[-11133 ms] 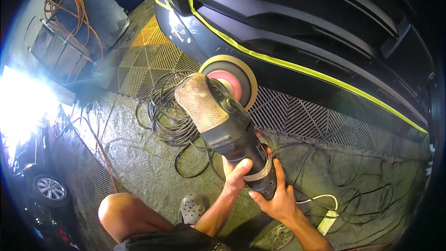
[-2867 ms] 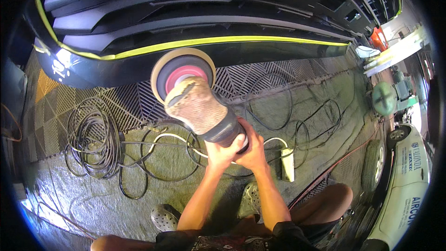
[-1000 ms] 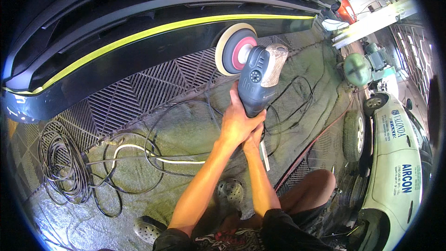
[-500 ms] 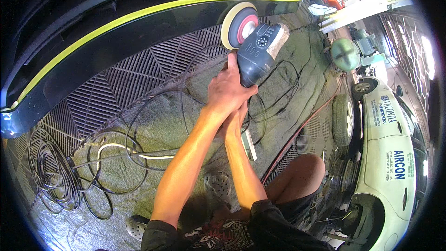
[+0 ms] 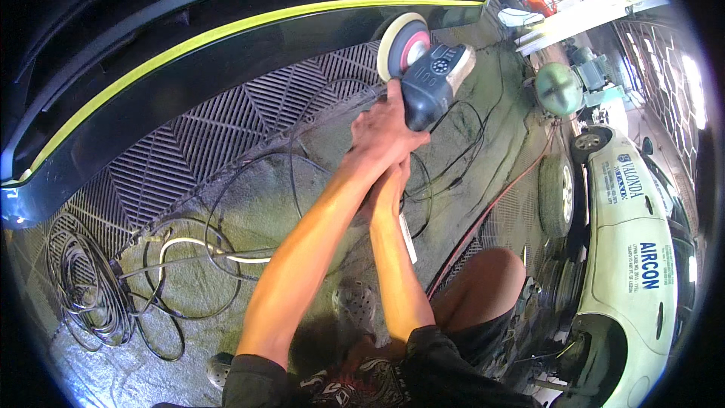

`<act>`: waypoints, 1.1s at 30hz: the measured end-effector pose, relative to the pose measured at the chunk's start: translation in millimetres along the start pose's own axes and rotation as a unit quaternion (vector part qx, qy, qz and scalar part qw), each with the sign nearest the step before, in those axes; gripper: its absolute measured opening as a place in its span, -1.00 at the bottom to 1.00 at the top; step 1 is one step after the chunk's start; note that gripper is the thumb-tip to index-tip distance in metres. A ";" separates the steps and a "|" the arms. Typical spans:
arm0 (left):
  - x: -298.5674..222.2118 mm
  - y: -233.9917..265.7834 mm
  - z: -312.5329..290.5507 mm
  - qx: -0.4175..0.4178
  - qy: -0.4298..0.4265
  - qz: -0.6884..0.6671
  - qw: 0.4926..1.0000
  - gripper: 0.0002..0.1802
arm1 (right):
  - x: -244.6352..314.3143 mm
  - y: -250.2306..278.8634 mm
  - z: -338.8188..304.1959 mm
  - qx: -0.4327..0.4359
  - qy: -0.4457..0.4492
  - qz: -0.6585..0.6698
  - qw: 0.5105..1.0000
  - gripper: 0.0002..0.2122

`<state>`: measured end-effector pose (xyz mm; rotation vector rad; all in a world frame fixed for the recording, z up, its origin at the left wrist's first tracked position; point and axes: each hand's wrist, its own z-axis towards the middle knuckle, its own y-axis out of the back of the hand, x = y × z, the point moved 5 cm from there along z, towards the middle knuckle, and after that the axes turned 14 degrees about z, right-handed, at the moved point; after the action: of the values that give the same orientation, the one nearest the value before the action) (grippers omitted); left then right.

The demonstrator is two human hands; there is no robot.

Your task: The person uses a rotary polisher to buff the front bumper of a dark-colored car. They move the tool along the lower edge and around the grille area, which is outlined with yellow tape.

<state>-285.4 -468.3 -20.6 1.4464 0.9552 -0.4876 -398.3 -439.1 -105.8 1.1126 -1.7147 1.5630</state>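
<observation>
My left hand (image 5: pixel 384 132) is wrapped round the grey body of a power polisher (image 5: pixel 429 91), its thumb lying along the housing. The polisher's round pad (image 5: pixel 394 47), pale yellow at the rim with a pink-red backing, is tilted toward the dark bumper-like panel (image 5: pixel 249 60) with a yellow stripe (image 5: pixel 174 45). It overlaps the panel's lower right part; I cannot tell whether they touch. My right hand (image 5: pixel 400 174) is under the left wrist, close below the tool. Its fingers are hidden, so its grip does not show.
Coiled black cable (image 5: pixel 91 287) lies on the floor at the left, with loose loops stretching toward the middle. Slatted floor tiles (image 5: pixel 219 125) run below the panel. At the right are a white car (image 5: pixel 627 257), a loose wheel (image 5: pixel 555 196) and a green tank (image 5: pixel 559 89). A red hose (image 5: pixel 483 219) crosses the floor.
Both hands and the polisher have shifted a little to the right and slightly down, along the panel. The left hand has kept its hold.
</observation>
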 end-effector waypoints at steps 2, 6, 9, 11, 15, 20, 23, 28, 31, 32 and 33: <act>-1.5 -0.2 0.8 -0.011 0.001 -0.009 1.000 0.27 | 8.5 -5.7 -2.5 0.024 0.019 0.011 0.999 -0.55; -5.4 2.9 4.6 -0.016 0.001 -0.037 0.999 0.24 | 22.4 -10.7 -1.4 -0.046 0.027 -0.039 0.998 -0.49; -6.0 6.6 6.8 -0.032 0.010 -0.072 0.997 0.06 | 30.3 -14.3 2.8 -0.058 -0.009 -0.032 0.998 -0.28; -6.3 8.0 6.9 -0.051 0.004 -0.087 0.995 -0.06 | 34.1 -17.6 6.2 -0.039 -0.006 -0.025 0.999 -0.29; -7.3 8.7 4.0 -0.086 -0.013 -0.098 0.991 -0.19 | 34.5 -19.1 7.3 -0.047 0.015 -0.042 0.998 -0.44; -3.6 11.1 -4.8 -0.096 -0.021 -0.111 0.989 -0.22 | 29.2 -19.6 0.6 -0.060 0.029 -0.047 0.997 -0.62; 3.6 12.0 -16.6 -0.106 -0.004 -0.095 0.990 -0.20 | 21.8 -17.1 -6.8 -0.039 0.026 -0.068 0.997 -0.58; 22.4 22.3 -38.0 -0.085 -0.064 -0.081 0.991 0.05 | 3.7 -8.2 -33.0 0.001 0.061 -0.092 0.994 -0.44; 38.0 32.2 -58.9 -0.060 -0.034 -0.074 0.995 0.19 | -13.5 -13.6 -57.1 0.036 0.074 -0.102 0.991 -0.40; 43.6 35.3 -66.1 -0.050 -0.011 -0.069 0.996 0.30 | -19.7 -16.9 -64.8 0.045 0.077 -0.103 0.991 -0.39; 48.4 39.2 -75.4 -0.048 0.000 -0.066 0.997 0.29 | -24.9 -21.4 -74.2 0.069 0.081 -0.089 0.990 -0.38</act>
<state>-246.0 -378.9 -24.4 1.3017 1.0649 -0.5313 -376.8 -360.8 -103.8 1.1384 -1.3806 1.6292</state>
